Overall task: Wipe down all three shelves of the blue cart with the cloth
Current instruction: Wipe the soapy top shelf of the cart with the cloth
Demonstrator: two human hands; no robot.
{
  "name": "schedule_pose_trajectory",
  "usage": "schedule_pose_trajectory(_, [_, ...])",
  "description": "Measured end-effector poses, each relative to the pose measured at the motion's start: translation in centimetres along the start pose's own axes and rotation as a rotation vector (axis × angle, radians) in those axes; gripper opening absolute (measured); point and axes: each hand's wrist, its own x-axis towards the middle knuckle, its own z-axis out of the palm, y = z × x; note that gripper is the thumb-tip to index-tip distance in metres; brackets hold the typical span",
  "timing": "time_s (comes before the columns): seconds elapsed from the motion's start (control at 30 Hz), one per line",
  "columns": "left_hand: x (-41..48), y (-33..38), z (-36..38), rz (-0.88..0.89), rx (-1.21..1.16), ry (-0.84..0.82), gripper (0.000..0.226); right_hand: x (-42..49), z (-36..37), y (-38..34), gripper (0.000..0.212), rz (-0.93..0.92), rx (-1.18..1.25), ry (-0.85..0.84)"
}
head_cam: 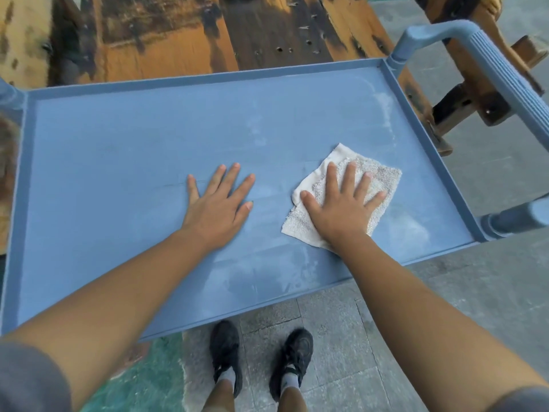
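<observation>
The top shelf of the blue cart (118, 138) fills the middle of the head view, a flat tray with a low raised rim. A white terry cloth (377, 176) lies on its right half. My right hand (341, 206) is pressed flat on the cloth, fingers spread. My left hand (219, 203) rests flat on the bare shelf to the left of the cloth, fingers apart, holding nothing. Pale dusty smears show on the shelf's right side and near its front edge. The two lower shelves are hidden under the top one.
The cart's blue ribbed handle (499, 63) arches over the right end. A worn wooden bench (178, 37) stands just behind the cart, with more wooden furniture (472, 102) at the right. My black shoes (261, 355) stand on grey paving below the front rim.
</observation>
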Motion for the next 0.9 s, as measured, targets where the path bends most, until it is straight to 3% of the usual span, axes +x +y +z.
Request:
schedule_pose_trajectory(0.4, [-1.4, -1.5, 0.2, -0.023, 0.017, 0.017, 0.057, -10.7, 3.6, -10.5, 0.079, -0.199, -0.020, 0.011])
schedule_pose_trajectory(0.73, [-1.5, -1.2, -0.2, -0.056, 0.003, 0.061, 0.057, -8.7, 2.2, -1.4, 0.083, -0.558, -0.056, 0.006])
schedule_pose_trajectory(0.9, [-1.3, -0.9, -0.6, -0.088, 0.018, 0.055, 0.064, -4.6, 0.4, 6.4, 0.081, -0.513, -0.115, 0.003])
